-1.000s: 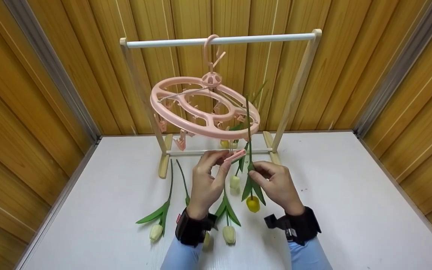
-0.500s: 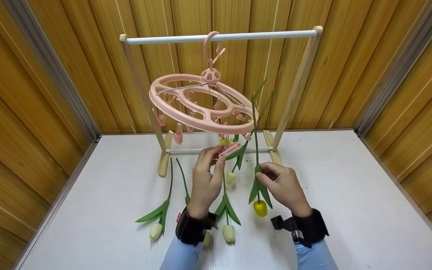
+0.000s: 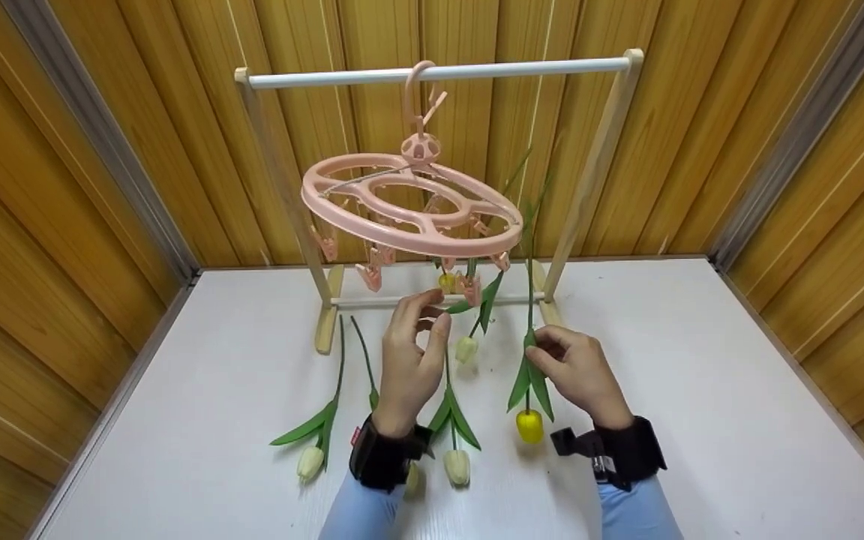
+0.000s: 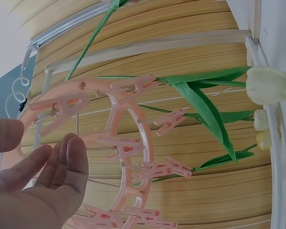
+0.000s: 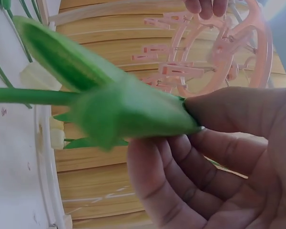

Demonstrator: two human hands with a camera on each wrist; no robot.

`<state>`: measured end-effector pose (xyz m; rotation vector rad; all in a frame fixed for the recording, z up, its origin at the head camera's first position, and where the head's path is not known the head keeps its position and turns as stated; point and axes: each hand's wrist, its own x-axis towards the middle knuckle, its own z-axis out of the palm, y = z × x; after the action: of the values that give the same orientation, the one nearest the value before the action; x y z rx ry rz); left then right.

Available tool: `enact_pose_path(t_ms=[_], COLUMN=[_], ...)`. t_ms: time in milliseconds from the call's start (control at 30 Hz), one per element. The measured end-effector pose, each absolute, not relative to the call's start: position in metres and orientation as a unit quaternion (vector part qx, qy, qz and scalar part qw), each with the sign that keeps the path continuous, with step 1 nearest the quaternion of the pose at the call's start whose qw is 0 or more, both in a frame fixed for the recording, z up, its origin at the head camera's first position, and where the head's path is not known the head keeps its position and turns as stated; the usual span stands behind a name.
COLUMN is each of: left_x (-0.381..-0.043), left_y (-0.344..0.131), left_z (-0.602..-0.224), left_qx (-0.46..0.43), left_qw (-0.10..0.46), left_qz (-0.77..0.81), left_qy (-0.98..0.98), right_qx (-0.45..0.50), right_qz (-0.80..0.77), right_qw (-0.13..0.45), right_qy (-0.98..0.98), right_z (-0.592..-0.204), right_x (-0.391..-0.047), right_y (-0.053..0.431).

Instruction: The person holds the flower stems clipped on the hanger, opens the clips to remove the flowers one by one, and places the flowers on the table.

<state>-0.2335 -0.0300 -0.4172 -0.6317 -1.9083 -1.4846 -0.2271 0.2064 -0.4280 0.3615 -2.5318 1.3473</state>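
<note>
My right hand [image 3: 580, 373] pinches an artificial yellow tulip [image 3: 530, 426] by its stem and leaves. The flower points down and the stem rises past the hanger's right side. In the right wrist view, thumb and fingers close on the green leaves [image 5: 128, 105]. My left hand [image 3: 413, 367] holds nothing; its fingers are loosely bent, just left of a hanging pink clip [image 3: 469, 289]. Above it hangs a round pink clip hanger [image 3: 379, 231], tilted down to the right. A white tulip [image 4: 269, 85] hangs upside down from one of its clips.
A rack with a white bar [image 3: 522, 70] bears the hanger. Further tulips, one of them a yellow tulip [image 3: 447, 282], hang behind. Several white tulips, such as the left one [image 3: 310, 463], lie on the white table [image 3: 199, 420]. Wood-patterned walls [image 3: 139, 112] enclose it.
My left hand has let go of the pink clip, which now hangs free. My right hand has moved right with the yellow tulip. The hanger has swung slightly.
</note>
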Motion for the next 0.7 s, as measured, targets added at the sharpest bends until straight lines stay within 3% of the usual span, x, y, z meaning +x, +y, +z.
enact_pose_path(t_ms=[700], left_x=[-0.238], left_y=[-0.04], left_z=[-0.421], left_qx=[-0.231], left_qw=[0.342], left_qz=[-0.471], left_qy=[-0.78], right_qx=[0.076], right_qz=[0.469], right_qw=[0.091], right_qy=[-0.875], right_z=[-0.443], right_x=[-0.241], right_y=[0.215])
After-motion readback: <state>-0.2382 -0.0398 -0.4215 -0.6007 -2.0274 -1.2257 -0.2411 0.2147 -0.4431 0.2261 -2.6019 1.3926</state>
